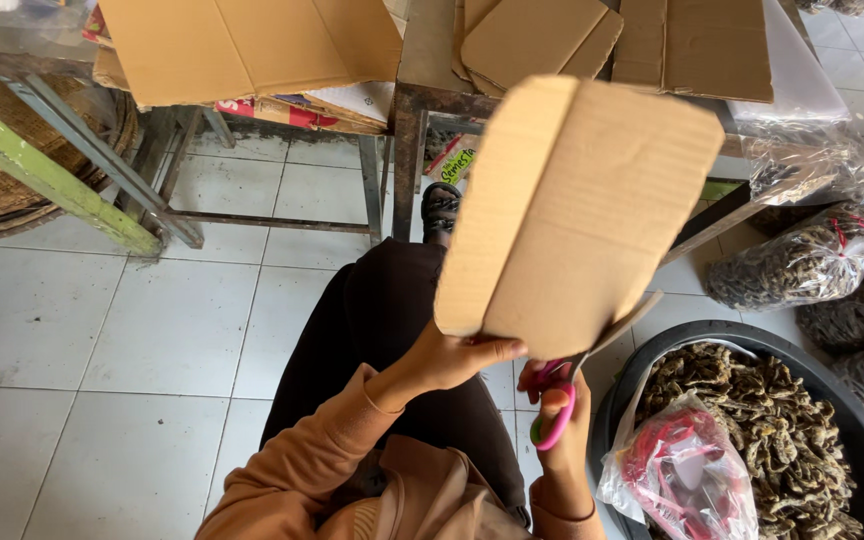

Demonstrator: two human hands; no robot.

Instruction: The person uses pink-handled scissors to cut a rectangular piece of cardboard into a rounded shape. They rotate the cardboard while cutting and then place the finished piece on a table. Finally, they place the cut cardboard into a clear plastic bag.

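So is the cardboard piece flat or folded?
Folded. The cardboard shows a crease down its length, its narrow left panel angled away from the wide one; the left hand holds its bottom edge.

A single head-worn camera looks steeply down from the person's own eye level (no second view exists), close over the lap, facing forward across the white tiled floor [132, 330] toward the metal-legged tabletop [422, 70].

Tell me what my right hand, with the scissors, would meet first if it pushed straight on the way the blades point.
The right hand aims the pink scissors up into the lower edge of the cardboard piece, held by the left hand. That cardboard comes first; blade contact is hard to judge.
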